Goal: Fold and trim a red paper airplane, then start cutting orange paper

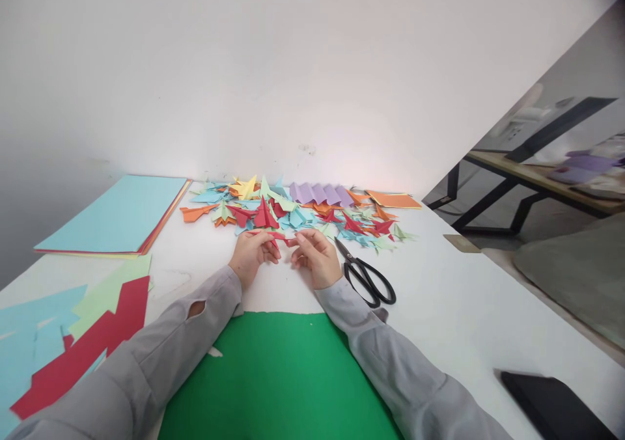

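Between my two hands is a small folded red paper piece (277, 235), partly covered by fingers. My left hand (250, 252) pinches its left end, and my right hand (315, 256) pinches the right end. Just beyond the hands lies a heap of folded paper shapes in several colours, among them a dark red paper plane (265, 215) and a pleated purple paper strip (321, 194). Black-handled scissors (366, 274) rest beside my right hand, blades pointing away. Under my forearms is a green sheet (278, 375).
A stack of coloured paper (117, 212) lies at the back left, with red paper offcuts (97, 345) in front of it. Orange paper (394, 200) sits at the back right. A black flat object (551, 401) is near the right edge. A wall (312, 75) stands behind the table.
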Available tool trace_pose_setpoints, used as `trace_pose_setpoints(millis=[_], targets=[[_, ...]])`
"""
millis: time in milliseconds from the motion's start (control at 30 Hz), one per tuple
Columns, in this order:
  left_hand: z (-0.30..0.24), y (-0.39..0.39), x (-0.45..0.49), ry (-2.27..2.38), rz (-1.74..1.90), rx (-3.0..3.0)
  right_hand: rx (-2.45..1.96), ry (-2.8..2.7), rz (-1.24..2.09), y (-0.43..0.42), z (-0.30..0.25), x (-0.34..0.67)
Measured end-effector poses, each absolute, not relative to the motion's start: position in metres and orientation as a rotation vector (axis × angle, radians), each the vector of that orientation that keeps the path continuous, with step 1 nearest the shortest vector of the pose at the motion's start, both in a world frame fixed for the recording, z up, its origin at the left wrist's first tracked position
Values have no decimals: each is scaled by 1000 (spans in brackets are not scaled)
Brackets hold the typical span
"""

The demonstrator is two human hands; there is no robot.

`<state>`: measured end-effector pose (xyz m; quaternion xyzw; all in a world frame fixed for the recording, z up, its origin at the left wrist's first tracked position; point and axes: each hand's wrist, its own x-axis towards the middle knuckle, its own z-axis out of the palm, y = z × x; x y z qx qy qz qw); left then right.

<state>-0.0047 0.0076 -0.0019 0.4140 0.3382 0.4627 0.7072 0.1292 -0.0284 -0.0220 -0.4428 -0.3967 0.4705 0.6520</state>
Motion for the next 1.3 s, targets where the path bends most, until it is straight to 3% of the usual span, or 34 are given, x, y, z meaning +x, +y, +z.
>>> trace_pose_setpoints(millis=[433,1300], targets=[[-5,12,-3,709,1088,843,-1040,-1291,708,-27,-33,129],[-8,9,-2,708,1006,1015,-1209,-1142,640,-24,-37,130]])
